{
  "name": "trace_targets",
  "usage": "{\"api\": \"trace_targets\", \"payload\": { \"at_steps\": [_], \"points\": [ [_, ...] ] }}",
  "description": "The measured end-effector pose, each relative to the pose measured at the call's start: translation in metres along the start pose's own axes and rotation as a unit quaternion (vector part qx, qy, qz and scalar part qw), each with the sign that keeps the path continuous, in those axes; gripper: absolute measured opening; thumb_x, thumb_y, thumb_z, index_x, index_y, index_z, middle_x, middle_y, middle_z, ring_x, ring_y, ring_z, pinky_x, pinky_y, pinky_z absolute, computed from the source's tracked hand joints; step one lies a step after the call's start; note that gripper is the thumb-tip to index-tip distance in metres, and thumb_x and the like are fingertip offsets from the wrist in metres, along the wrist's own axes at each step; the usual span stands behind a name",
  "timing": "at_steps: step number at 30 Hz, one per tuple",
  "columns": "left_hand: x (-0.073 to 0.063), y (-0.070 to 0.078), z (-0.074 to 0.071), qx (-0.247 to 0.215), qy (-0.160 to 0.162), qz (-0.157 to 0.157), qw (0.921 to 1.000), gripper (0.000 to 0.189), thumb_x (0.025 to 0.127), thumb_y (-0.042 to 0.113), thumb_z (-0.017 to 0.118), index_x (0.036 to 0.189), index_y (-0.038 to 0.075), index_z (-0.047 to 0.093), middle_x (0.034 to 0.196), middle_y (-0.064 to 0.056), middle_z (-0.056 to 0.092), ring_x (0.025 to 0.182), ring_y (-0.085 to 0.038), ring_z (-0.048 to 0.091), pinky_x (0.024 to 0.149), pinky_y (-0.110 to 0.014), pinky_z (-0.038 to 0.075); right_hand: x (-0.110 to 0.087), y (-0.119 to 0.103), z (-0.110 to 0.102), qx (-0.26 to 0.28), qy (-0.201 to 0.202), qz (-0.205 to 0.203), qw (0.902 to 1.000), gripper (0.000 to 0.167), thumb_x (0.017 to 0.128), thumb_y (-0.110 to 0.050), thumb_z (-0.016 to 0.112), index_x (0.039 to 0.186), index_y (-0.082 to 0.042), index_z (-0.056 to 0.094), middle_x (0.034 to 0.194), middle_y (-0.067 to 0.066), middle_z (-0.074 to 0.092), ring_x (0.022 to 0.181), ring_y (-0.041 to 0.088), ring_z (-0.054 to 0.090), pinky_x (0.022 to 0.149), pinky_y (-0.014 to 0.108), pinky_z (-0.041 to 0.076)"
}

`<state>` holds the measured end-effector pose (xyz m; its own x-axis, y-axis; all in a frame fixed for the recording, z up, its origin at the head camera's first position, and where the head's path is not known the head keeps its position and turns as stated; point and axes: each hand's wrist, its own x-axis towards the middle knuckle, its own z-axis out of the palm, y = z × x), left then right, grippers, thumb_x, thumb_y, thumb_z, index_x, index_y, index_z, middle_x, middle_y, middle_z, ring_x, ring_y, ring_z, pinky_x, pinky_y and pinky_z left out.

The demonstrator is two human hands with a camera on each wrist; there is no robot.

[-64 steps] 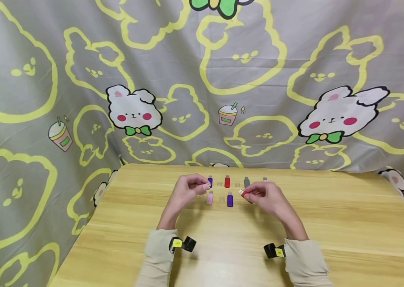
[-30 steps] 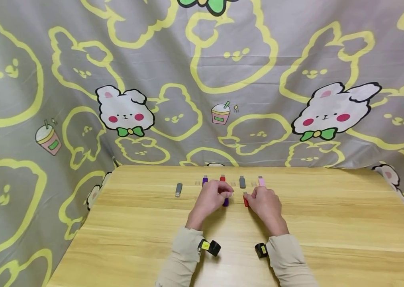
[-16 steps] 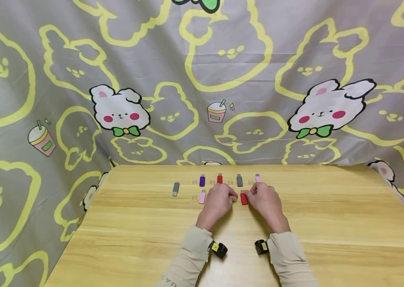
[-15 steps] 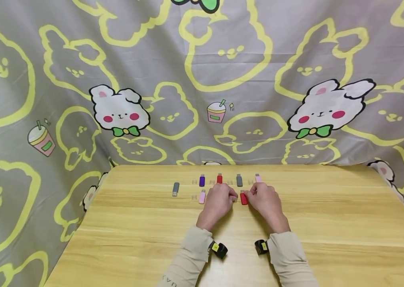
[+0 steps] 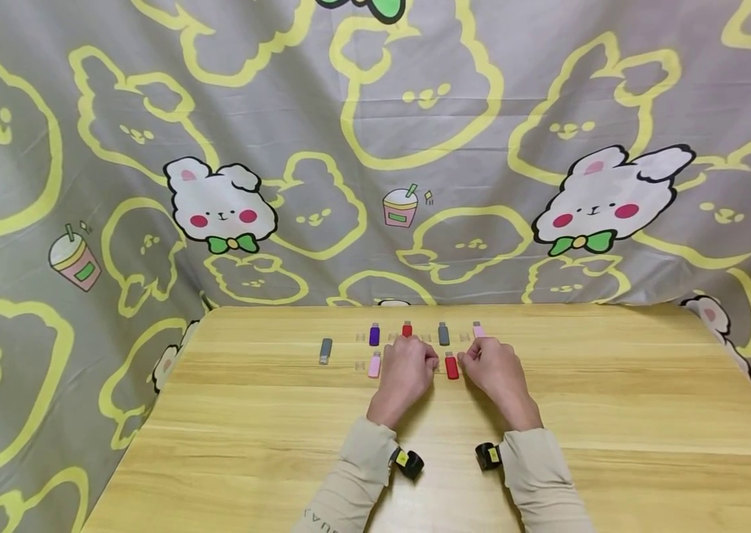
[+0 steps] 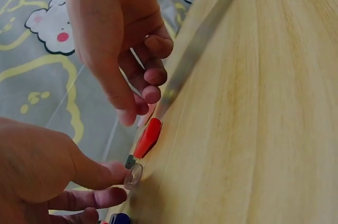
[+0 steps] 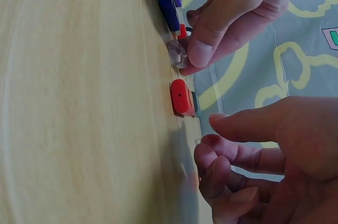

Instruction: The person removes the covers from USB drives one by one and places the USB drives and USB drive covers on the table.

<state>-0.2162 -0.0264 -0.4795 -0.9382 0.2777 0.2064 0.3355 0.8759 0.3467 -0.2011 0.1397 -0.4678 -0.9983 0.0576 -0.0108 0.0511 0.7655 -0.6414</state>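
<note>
In the front row a red USB stick (image 5: 452,366) lies on the table, its metal plug pointing away from me. Just left of it my left hand (image 5: 405,372) pinches a small clear cap (image 7: 177,54) low at the tabletop. My right hand (image 5: 497,376) is to the right of the red stick, fingers loosely bent and apart from it, with nothing between thumb and fingertips in the right wrist view. A dark purple USB stick (image 7: 168,7) lies beyond the left hand there; in the head view that hand hides it. A pink USB stick (image 5: 374,366) lies left of the left hand.
The back row has a purple stick (image 5: 374,335), a red one (image 5: 406,329), a grey one (image 5: 444,334) and a pink one (image 5: 478,329), with clear caps between. Another grey stick (image 5: 325,352) lies far left. A patterned curtain (image 5: 482,170) hangs behind the table (image 5: 615,414).
My right hand has lowered the red USB stick to the front row and let it go, drawing slightly right. My left hand has moved right with the clear cap, down beside that stick.
</note>
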Motion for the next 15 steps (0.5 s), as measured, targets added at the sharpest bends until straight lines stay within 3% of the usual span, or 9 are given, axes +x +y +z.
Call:
{"api": "trace_targets", "payload": {
  "at_steps": [5,9,12,15],
  "points": [
    [0.000,-0.001,0.000,-0.001,0.004,0.004,1.0000,0.005,0.091,0.017,0.079,0.089,0.020,0.083,0.088,0.004,0.070,0.095,-0.023,0.063,0.080,-0.042,0.047,-0.001,0.001,-0.002,0.005,0.000,-0.004,1.0000,0.024,0.093,-0.018,0.073,0.075,-0.006,0.063,0.067,0.006,0.059,0.060,0.022,0.053,0.055,0.033,0.042],
    [0.001,-0.006,-0.009,-0.066,0.024,0.008,0.9975,0.006,0.092,0.014,0.078,0.095,0.014,0.082,0.093,0.002,0.073,0.098,-0.023,0.066,0.088,-0.042,0.051,-0.001,0.000,-0.004,0.014,0.001,-0.003,0.9999,0.022,0.094,-0.018,0.072,0.077,-0.006,0.064,0.066,0.005,0.058,0.059,0.022,0.051,0.054,0.033,0.039],
    [-0.001,-0.016,-0.025,-0.152,0.038,-0.005,0.9876,0.010,0.094,0.010,0.075,0.102,0.009,0.080,0.097,-0.001,0.073,0.098,-0.023,0.066,0.087,-0.038,0.055,-0.003,-0.004,-0.006,0.029,-0.008,-0.007,0.9995,0.021,0.095,-0.018,0.072,0.080,-0.006,0.064,0.066,0.004,0.057,0.058,0.020,0.050,0.053,0.032,0.038],
    [-0.006,-0.034,-0.047,-0.230,0.073,-0.028,0.9700,0.013,0.096,0.007,0.072,0.107,0.006,0.079,0.100,-0.003,0.073,0.095,-0.021,0.065,0.080,-0.034,0.056,-0.006,-0.012,-0.008,0.051,-0.019,-0.027,0.9982,0.017,0.096,-0.018,0.071,0.084,-0.007,0.066,0.069,0.002,0.060,0.060,0.018,0.052,0.056,0.031,0.041]
  ]
}}
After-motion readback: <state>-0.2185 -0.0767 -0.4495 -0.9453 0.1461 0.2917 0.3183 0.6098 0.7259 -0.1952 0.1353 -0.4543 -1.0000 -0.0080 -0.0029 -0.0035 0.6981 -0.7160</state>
